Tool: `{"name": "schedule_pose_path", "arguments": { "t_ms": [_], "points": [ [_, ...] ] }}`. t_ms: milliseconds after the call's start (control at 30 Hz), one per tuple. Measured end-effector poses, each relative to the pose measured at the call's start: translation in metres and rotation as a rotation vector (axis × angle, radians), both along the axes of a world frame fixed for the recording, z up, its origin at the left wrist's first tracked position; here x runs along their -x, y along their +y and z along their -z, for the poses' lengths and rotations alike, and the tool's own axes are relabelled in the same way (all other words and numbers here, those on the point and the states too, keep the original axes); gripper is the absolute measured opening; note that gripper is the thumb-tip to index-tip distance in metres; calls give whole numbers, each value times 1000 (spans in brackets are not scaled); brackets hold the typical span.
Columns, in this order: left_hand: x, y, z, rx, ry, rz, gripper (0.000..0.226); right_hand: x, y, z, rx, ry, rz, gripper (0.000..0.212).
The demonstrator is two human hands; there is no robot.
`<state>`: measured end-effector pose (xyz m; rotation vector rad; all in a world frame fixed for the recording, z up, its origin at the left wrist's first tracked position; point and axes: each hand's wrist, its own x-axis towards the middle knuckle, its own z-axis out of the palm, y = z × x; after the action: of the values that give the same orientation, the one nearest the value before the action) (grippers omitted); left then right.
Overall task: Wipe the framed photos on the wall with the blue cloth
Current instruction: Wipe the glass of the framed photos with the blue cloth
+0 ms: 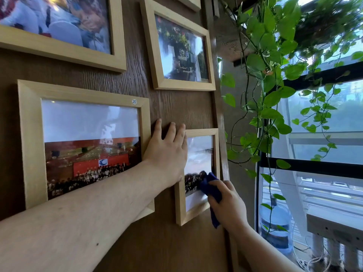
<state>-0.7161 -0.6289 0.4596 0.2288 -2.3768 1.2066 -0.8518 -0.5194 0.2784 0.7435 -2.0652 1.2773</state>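
Fingers (170, 132) of our left hand (167, 154) are lying spread against the small frame (196, 132), while our right hand (227, 205) is pressing the bunched blue cloth (213, 188) to its glass.

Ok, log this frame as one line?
step: wiping small frame | right hand: cloth on glass | left hand: flat, bracing frame's left edge | plant: right
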Motion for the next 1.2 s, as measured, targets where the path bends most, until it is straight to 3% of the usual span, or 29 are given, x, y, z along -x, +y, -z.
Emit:
{"name": "schedule_pose_path", "arguments": {
  "t_ms": [267, 467, 667, 767, 967, 1200],
  "points": [
    [-2, 3, 0, -17, 17, -14, 89, -21, -5, 29, -223, 142, -195, 40],
    [-5, 1, 4, 39, -1, -19, 69, -9, 21, 27, -74, -60, -31, 34],
    [-3, 1, 7, 47, -5, -20, 68, -30, 47, 8, -53, -32, -9, 32],
    [1, 2, 5, 13, -28, -6, 75, -37, 60, -9, -63, 14, 31, 35],
    [2, 8, -9, -10, -44, 129, 61, -35, 69, -60, 7, 110, 63, 39],
    [-6, 20, -53, -7, 160, 339, 70, -13, 49, -155, 59, 309, -11, 37]
  ]
}}
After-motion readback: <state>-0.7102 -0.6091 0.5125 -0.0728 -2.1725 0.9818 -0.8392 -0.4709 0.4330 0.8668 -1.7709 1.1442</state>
